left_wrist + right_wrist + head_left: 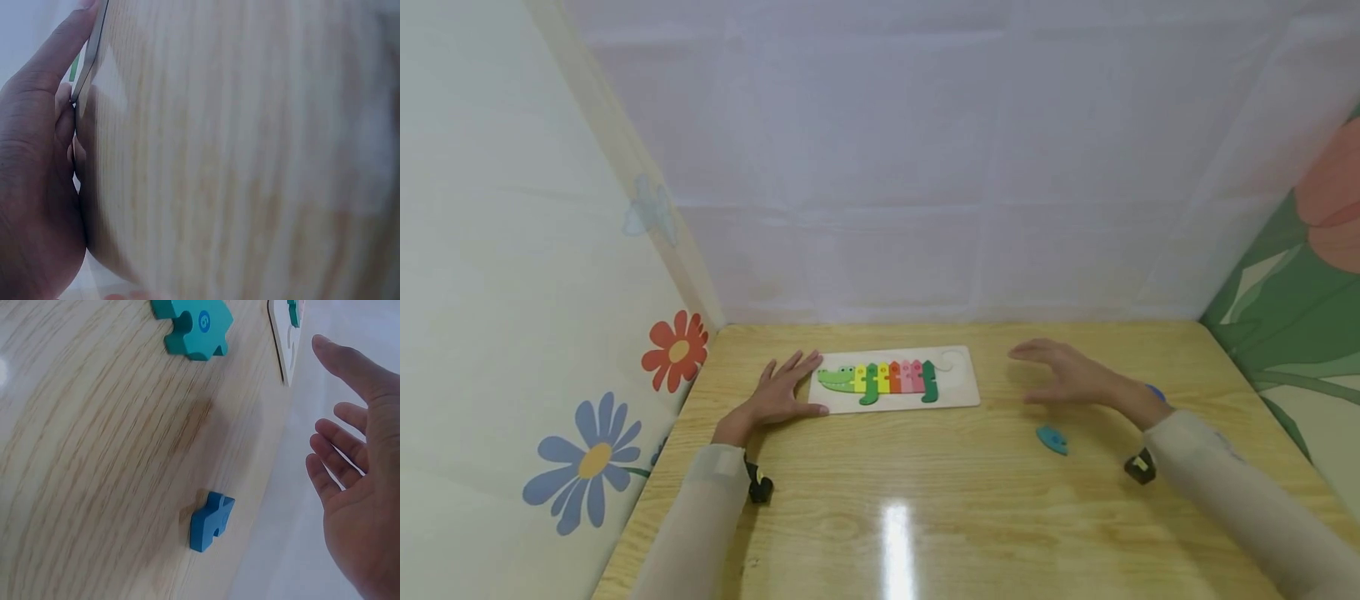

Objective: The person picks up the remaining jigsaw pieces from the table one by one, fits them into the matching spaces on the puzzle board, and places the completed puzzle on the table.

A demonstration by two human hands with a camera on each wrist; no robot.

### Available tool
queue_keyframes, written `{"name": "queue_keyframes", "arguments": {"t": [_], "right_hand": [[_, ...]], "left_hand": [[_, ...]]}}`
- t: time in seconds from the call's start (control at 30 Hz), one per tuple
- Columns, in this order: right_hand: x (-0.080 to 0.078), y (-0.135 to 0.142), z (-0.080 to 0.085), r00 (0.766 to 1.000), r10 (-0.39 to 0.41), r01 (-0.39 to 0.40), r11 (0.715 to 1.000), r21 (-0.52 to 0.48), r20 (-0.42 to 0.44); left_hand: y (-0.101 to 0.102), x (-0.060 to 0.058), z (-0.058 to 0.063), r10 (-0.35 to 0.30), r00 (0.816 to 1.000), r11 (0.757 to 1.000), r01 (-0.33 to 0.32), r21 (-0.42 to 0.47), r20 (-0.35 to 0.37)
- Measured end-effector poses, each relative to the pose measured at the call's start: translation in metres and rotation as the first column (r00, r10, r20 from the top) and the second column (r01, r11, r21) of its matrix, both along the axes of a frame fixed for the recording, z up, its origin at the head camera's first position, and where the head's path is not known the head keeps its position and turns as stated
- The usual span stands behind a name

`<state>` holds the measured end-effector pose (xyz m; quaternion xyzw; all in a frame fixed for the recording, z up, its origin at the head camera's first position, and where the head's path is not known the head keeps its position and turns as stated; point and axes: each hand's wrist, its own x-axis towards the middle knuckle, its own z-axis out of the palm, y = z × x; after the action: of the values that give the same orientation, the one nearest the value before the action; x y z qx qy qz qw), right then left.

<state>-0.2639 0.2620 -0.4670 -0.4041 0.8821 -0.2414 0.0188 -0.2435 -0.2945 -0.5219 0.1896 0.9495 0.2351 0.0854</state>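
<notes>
A white puzzle board [895, 403] lies on the table, with a crocodile of coloured pieces [883, 379] set in it. A curled tail outline shows at its right end. My left hand [781, 393] spans the board's left end, fingers at the far corner and thumb at the near one. In the left wrist view the thumb [59, 47] lies along the board's edge. My right hand [1067, 373] hovers right of the board, its fingers apart and holding nothing. Below it lies a teal puzzle piece [1052, 440], marked with a number in the right wrist view.
A blue puzzle piece [211, 522] lies on the table, partly hidden behind my right wrist in the head view. The wooden table [970, 500] meets a white cloth backdrop [887, 167] at the back. Flower-printed panels [490, 292] stand at both sides.
</notes>
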Motion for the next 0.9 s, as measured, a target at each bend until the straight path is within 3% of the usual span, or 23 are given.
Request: {"name": "queue_keyframes", "arguments": {"t": [0.3,0.57,0.9], "right_hand": [[0.004,0.015,0.002,0.999,-0.036,0.036,0.999,0.027,-0.001],[0.006,0.028,0.002,0.997,-0.002,0.002,1.000,0.006,-0.074],[0.009,0.044,0.002,0.996,0.009,-0.008,1.000,0.005,-0.087]], "left_hand": [[0.001,0.002,0.001,-0.001,1.000,1.000,0.001,0.001,-0.007],[0.000,0.000,-0.001,-0.001,1.000,1.000,0.001,-0.002,-0.007],[-0.001,0.000,-0.001,-0.008,1.000,1.000,0.008,0.006,-0.011]]}}
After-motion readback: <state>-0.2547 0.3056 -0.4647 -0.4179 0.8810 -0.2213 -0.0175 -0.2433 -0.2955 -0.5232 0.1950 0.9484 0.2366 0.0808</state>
